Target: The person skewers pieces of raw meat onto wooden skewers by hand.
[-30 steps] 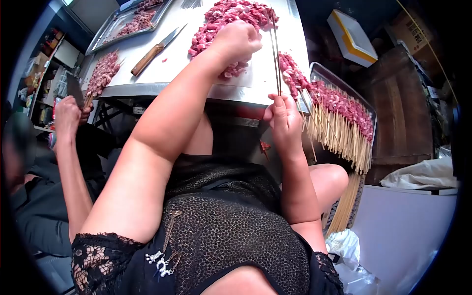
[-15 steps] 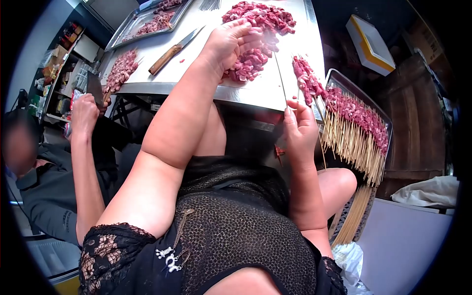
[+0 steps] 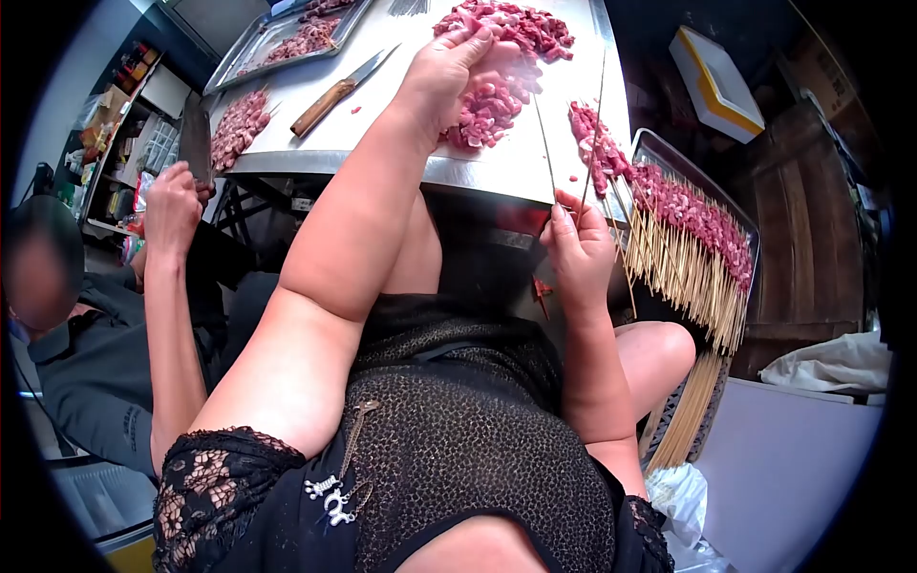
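Patterned black cloth [image 3: 458, 420] fills the bottom of my feed, worn by the person who carries my camera, with a lace sleeve [image 3: 215, 487] at the left. Beyond it I see the right hand [image 3: 581, 250] raised by the near edge of the white table [image 3: 373, 119], thumb and fingers pinching two thin skewers [image 3: 591, 143] that fan apart as they point up and away over the tabletop. Low on my right lies a bundle of bare sticks [image 3: 690, 411]. Past that, skewers threaded with meat [image 3: 693, 220] crowd a side tray [image 3: 659, 153] of metal, their pale handles jutting over its near side; more loaded skewers [image 3: 597, 148] rest on the table's corner. On my left, a co-worker's hand [image 3: 174, 205] is at an upright cleaver [image 3: 195, 138]; I cannot make out the grip. Farther in, the left hand [image 3: 444, 81] is over the heap of cut meat [image 3: 487, 110], thumb extended, the fingers partly blurred; I cannot tell whether it pinches a piece. Left of the heap lies a wooden-handled knife [image 3: 330, 103], and beyond it a far tray [image 3: 239, 65] holds more meat.
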Available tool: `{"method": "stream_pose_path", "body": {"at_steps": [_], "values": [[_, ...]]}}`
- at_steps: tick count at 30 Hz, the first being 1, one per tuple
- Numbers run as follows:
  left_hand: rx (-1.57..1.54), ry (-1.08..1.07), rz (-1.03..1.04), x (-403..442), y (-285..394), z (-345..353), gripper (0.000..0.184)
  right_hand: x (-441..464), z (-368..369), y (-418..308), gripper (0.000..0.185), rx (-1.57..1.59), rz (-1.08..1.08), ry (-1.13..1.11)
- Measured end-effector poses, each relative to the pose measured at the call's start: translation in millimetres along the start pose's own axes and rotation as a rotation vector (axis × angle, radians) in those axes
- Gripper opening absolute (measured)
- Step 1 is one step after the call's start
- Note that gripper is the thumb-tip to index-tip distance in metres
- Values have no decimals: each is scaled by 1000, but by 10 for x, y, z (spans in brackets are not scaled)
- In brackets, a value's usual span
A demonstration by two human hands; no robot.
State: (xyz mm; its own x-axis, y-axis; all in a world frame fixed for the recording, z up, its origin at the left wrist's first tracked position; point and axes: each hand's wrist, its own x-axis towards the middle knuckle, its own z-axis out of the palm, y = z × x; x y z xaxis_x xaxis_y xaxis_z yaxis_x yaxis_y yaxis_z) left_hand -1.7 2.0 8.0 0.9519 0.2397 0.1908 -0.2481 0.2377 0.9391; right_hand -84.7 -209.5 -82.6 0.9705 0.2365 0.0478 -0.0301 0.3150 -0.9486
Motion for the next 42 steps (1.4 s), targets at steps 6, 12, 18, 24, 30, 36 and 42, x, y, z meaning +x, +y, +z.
{"method": "stream_pose_path", "body": {"at_steps": [6, 12, 18, 24, 30, 36, 42], "values": [[-237, -75, -338, -8, -37, 26, 24, 16, 6, 5, 19, -97, -33, -1], [-256, -29, -335, -37, -2, 68, 23, 28, -6, 1, 19, -133, -23, 18], [-271, -67, -340, 13, -108, 26, 24, 54, -42, 23, 20, -168, -43, 32], [-210, -96, -367, -14, -112, 21, 27, 47, -54, -64, 20, -352, -85, 76], [-256, -102, -406, -38, -69, 43, 26, 92, -99, -24, 20, -498, -246, 91], [-214, -109, -391, -83, -90, 120, 27, 68, -29, -49, 20, -292, -106, 65], [-141, -180, -400, -94, -111, 160, 27, 60, -37, -55, 22, -51, 49, 22]]}}
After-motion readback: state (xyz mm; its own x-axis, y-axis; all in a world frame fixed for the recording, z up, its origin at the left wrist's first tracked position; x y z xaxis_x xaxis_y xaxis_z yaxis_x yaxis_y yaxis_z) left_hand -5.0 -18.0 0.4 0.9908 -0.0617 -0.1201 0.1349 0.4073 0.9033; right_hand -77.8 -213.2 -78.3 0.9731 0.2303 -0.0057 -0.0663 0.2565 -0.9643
